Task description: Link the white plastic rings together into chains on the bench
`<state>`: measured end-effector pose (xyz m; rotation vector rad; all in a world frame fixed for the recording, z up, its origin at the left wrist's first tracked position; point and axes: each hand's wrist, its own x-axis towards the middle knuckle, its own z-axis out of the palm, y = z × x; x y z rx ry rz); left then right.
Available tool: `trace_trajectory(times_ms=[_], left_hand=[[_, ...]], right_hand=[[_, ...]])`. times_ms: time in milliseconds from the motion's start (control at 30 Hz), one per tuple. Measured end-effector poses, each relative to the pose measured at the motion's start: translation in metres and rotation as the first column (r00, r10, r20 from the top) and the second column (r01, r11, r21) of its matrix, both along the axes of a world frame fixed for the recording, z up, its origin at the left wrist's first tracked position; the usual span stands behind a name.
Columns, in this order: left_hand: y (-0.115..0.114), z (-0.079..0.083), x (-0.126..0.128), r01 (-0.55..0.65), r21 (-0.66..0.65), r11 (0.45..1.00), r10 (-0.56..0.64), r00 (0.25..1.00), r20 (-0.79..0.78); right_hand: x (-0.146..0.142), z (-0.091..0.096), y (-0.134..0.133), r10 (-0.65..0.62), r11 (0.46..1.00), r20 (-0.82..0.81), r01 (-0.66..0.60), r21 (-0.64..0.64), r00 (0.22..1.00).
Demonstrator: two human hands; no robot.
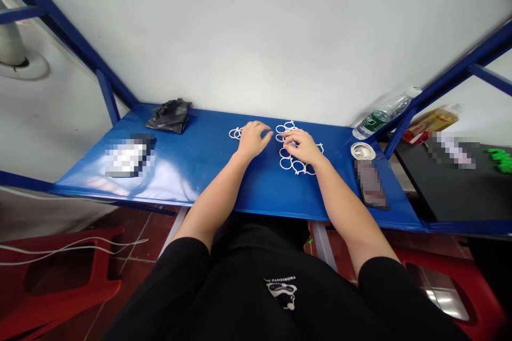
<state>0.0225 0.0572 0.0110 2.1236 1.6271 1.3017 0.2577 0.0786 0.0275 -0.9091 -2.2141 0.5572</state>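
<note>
My left hand (253,139) hovers over the blue tabletop with thumb and forefinger apart, and I see nothing between them. Just past its knuckles lies a small group of white plastic rings (234,134), partly hidden by the hand. My right hand (304,147) is curled over a larger cluster of linked white plastic rings (285,162), palm down. Its thumb and fingers close around a spot where something whitish shows, too small to make out. Several rings stick out around this hand, and the ones under the palm are hidden.
On the blue table (192,165) lie a crumpled black plastic bag (170,115), a blurred pale object (130,157), a coiled white cable (363,151) and a phone (370,184). A water bottle (380,117) leans at the right. Red stools (94,266) stand below.
</note>
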Motion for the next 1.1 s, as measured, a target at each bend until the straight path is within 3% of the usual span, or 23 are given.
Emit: trace_trajectory(times_ms=[100,200,400,600,833,1100], left_hand=[[-0.005,0.001,0.015,0.224,0.035,0.974,-0.224,0.974,-0.021],[-0.009,0.001,0.023,0.294,0.068,0.953,-0.292,0.956,-0.041],[-0.009,-0.002,0.023,0.262,0.027,0.965,-0.263,0.964,0.045],[-0.007,-0.001,0.021,0.258,0.007,0.966,-0.253,0.940,0.231],[-0.009,0.003,0.022,0.321,-0.027,0.947,-0.296,0.898,0.325],[-0.004,-0.002,0.017,0.292,0.003,0.956,-0.281,0.916,0.288]], right_hand=[[-0.005,0.004,-0.006,-0.130,0.991,-0.182,0.120,-0.062,0.975],[-0.010,0.002,-0.009,-0.188,0.980,-0.254,0.163,-0.119,0.949],[-0.017,-0.005,-0.008,-0.211,0.960,-0.346,0.127,-0.250,0.914],[-0.015,-0.005,-0.007,-0.170,0.929,-0.442,-0.006,-0.370,0.881],[-0.019,-0.011,-0.005,-0.229,0.891,-0.443,0.004,-0.453,0.867],[-0.018,-0.010,-0.004,-0.190,0.924,-0.363,0.041,-0.381,0.912]])
